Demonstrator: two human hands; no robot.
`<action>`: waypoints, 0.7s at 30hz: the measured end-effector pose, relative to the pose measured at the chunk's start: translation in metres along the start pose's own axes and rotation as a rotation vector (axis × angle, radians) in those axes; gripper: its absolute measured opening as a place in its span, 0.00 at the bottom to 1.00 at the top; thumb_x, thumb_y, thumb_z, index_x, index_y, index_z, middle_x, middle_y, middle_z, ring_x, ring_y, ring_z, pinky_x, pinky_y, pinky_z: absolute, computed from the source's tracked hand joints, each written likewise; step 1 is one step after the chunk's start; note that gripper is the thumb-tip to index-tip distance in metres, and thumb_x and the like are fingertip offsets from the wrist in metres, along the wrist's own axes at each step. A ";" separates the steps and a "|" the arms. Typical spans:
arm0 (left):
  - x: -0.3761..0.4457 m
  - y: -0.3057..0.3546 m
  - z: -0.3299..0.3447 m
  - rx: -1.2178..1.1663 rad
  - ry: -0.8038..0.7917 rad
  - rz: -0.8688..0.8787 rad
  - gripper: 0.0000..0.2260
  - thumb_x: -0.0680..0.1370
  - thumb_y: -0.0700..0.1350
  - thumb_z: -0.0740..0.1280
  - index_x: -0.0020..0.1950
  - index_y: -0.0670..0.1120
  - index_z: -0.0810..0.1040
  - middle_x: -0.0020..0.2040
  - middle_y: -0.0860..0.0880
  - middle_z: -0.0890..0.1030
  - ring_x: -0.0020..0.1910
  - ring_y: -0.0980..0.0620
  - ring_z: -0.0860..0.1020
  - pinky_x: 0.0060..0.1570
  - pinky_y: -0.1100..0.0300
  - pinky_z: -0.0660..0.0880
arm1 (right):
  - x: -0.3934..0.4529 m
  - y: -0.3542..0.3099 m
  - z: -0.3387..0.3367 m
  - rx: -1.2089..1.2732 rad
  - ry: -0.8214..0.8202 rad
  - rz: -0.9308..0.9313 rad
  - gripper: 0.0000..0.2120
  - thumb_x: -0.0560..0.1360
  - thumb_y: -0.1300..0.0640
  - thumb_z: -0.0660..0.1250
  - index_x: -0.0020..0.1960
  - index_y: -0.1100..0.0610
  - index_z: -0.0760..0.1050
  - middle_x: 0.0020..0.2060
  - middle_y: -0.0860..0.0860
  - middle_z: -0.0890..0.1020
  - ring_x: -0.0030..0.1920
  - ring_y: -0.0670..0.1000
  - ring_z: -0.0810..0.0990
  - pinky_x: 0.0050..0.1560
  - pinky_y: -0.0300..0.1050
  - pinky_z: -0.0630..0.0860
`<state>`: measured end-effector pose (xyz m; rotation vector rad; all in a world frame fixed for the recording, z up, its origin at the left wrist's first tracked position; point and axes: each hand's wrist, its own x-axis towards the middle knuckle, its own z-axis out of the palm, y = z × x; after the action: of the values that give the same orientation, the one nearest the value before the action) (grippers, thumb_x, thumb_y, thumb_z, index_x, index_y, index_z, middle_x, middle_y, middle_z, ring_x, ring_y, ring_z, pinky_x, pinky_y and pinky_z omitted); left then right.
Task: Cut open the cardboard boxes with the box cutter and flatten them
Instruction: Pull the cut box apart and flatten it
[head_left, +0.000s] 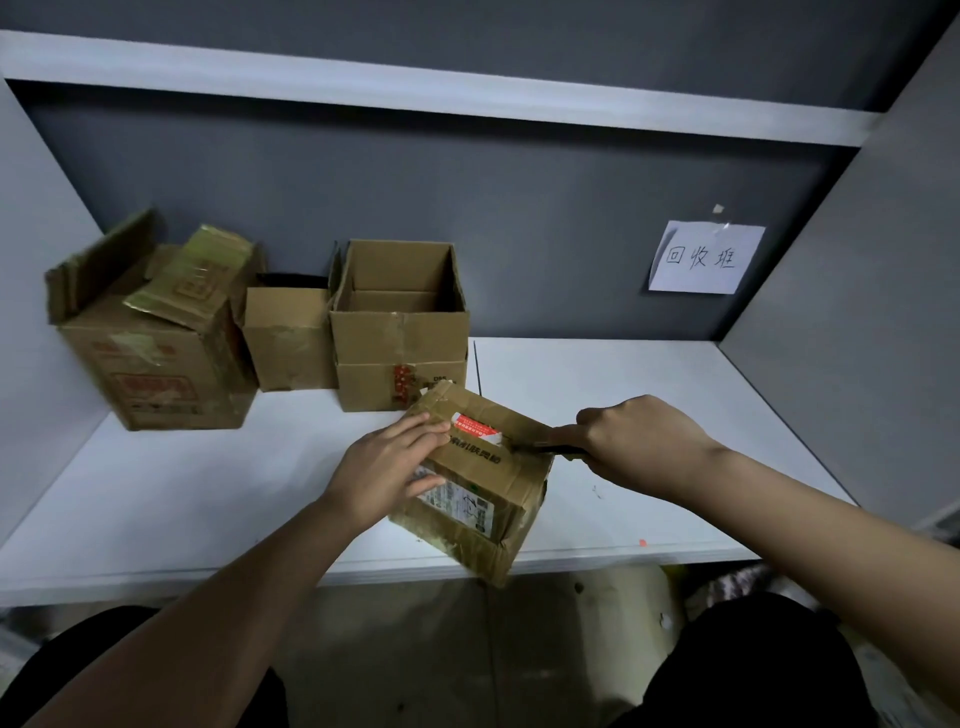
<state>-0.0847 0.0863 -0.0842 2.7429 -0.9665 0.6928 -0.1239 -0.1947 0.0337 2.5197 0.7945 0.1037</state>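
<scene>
A taped brown cardboard box (483, 499) with a red-and-white sticker and a shipping label stands at the table's front edge, one corner over the edge. My left hand (387, 467) rests on its top left side with straight fingers, holding it down. My right hand (639, 439) grips a dark box cutter (553, 448), whose tip meets the tape seam on the box's top at its right edge. Three more cardboard boxes stand at the back left: a large one with raised flaps (156, 358), a small one (288, 338) and an open-topped one (400, 332).
The white table (649, 415) sits in a grey-walled booth with a white shelf above. A paper sign with handwriting (704, 257) hangs on the back wall at the right. A thin dark rod (478, 366) lies beside the open box.
</scene>
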 end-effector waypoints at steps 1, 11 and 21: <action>0.000 0.000 0.000 -0.003 0.002 -0.001 0.24 0.64 0.55 0.78 0.57 0.50 0.81 0.59 0.55 0.81 0.61 0.53 0.77 0.44 0.61 0.79 | -0.002 0.001 0.000 -0.012 -0.008 0.000 0.22 0.78 0.63 0.53 0.67 0.44 0.69 0.42 0.49 0.76 0.33 0.56 0.72 0.30 0.45 0.67; 0.001 -0.001 0.001 -0.028 -0.008 -0.004 0.23 0.65 0.54 0.78 0.57 0.49 0.81 0.60 0.55 0.80 0.63 0.53 0.76 0.45 0.60 0.79 | -0.021 0.008 -0.009 0.010 -0.051 0.008 0.19 0.78 0.62 0.53 0.63 0.44 0.69 0.44 0.49 0.77 0.34 0.57 0.71 0.31 0.44 0.64; 0.000 -0.002 0.003 -0.089 -0.038 -0.038 0.23 0.66 0.52 0.78 0.59 0.48 0.80 0.62 0.53 0.79 0.64 0.50 0.75 0.50 0.54 0.79 | -0.036 0.014 -0.003 0.068 -0.030 0.066 0.15 0.81 0.53 0.53 0.65 0.41 0.67 0.47 0.46 0.77 0.40 0.54 0.77 0.35 0.43 0.67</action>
<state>-0.0824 0.0871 -0.0866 2.6988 -0.9274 0.5795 -0.1472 -0.2238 0.0461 2.6063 0.7148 0.0621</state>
